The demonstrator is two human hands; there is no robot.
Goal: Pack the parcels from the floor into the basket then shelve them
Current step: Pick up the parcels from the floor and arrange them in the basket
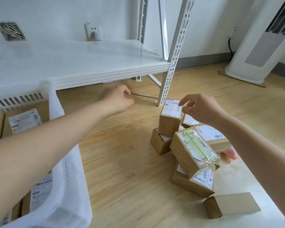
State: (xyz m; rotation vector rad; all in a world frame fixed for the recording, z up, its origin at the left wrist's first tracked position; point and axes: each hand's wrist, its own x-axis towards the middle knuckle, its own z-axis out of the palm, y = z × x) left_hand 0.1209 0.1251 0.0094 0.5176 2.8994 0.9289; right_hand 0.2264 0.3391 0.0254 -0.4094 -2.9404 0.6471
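Where arms cross the basket (69, 178), parcels (192, 145) half-hidden; both hands' fingers loosely curled, empty.

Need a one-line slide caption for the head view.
Right hand reaches for top parcel of floor pile; basket already holds parcels.

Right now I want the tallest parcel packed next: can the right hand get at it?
Probably yes. The right hand hovers just above the top parcel, fingers open, with nothing between them.
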